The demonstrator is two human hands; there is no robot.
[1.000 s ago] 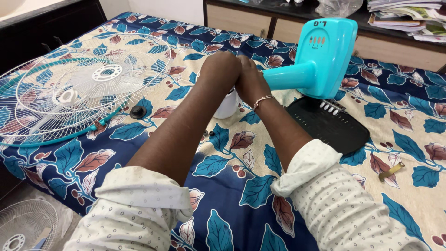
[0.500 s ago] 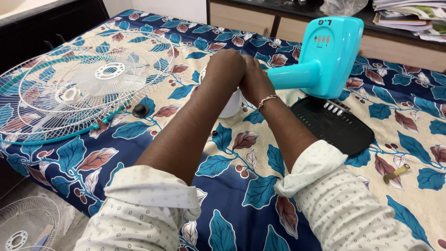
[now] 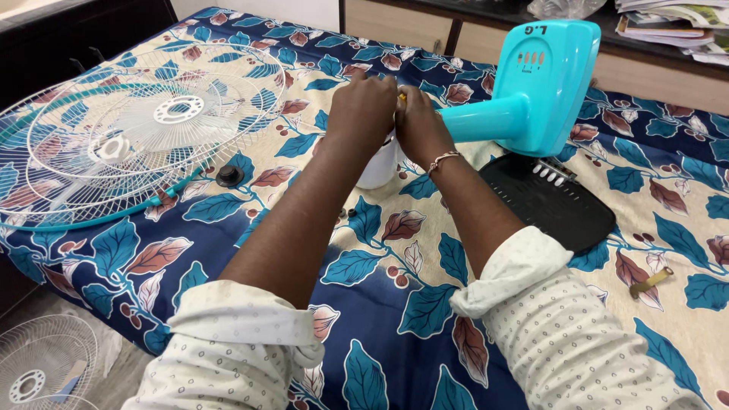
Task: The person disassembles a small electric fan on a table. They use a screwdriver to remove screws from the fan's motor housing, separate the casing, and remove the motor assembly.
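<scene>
Fan guards: two white wire guards (image 3: 129, 129) lie stacked flat on the bed (image 3: 380, 304) at upper left of the frame, a turquoise rim band (image 3: 99, 220) along their lower edge; another white guard (image 3: 45, 372) sits on the floor at lower left.
Black knob: a small round knob (image 3: 229, 176) rests on the sheet just right of the guards.
Left hand: the left hand (image 3: 363, 114), at upper centre, is curled with its back to the camera; its fingers are closed around something hidden, touching the right hand.
White piece: a white rounded part (image 3: 380, 163) shows just under both hands; whether it holds anything cannot be told.
Yellow tip: a small yellow bit (image 3: 402, 97) peeks out between the two hands.
Right hand: the right hand (image 3: 420, 129), with a bracelet (image 3: 443, 159) at the wrist, has its fingers closed at the free end of the fan neck.
Fan body: the turquoise fan body (image 3: 543, 83) lies on its side at upper right; its neck runs nearly level, pointing left into the hands.
Black base: a flat black base (image 3: 550, 201) lies below the fan body, right of the hands.
Brass piece: a small brass-coloured piece (image 3: 650, 282) lies at far right.
</scene>
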